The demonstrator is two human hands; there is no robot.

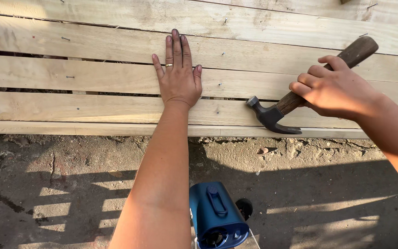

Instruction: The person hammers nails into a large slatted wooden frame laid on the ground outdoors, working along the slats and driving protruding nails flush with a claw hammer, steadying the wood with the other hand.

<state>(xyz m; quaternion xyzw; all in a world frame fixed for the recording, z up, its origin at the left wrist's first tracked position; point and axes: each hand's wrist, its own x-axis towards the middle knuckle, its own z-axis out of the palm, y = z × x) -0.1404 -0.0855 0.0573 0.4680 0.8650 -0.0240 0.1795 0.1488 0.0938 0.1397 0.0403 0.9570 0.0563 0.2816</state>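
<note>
1. Two bare hands were at work over a slatted frame of pale planks (pixel 93 108), with a blue device (pixel 216 216) hanging nearest the camera above the cracked dirt ground (pixel 61 161), where bars of shadow fell.
2. Nearest of the work itself, the front slat showed a few sunk nail heads; one nail (pixel 217 111) sat between the two hands, close to the hammer's face.
3. The right hand (pixel 335 90) was closed in a full fist round the wooden handle of the hammer (pixel 284 108), gripping about mid-handle; its dark steel head rested on or just above the front slat, claw toward the slat's near edge.
4. The left hand (pixel 178 76) lay flat and open, fingers spread and pointing away, palm pressed on the middle slats; it held nothing, and a ring showed on one finger.
5. Judged from this, the step in hand was nailing slats down, the flat hand steadying the boards; the next blow would call for lifting the head and lining it up squarely over a nail, clear of the left fingers.
6. Farther slats looked rough-sawn, knotty and gapped, with scattered nail heads.
</note>
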